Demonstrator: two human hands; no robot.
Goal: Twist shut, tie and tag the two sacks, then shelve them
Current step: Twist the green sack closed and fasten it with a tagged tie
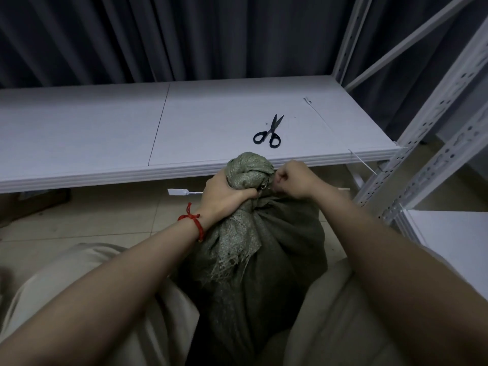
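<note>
A dark green woven sack point(266, 247) stands between my knees, its top bunched and twisted into a knob point(249, 167). My left hand point(225, 192) grips the twisted neck just under the knob. My right hand point(293, 179) is curled at the neck's right side and pinches something small there; what it is stays hidden. A white tag on a tie point(179, 192) sticks out to the left from behind my left hand. Only one sack is in view.
A white shelf board point(105, 128) runs across in front of me, with black scissors point(268, 133) lying on it and white zip ties point(314, 107) near its right end. Perforated white uprights point(422, 143) stand at right. A lower shelf point(454, 239) sits at right over tiled floor.
</note>
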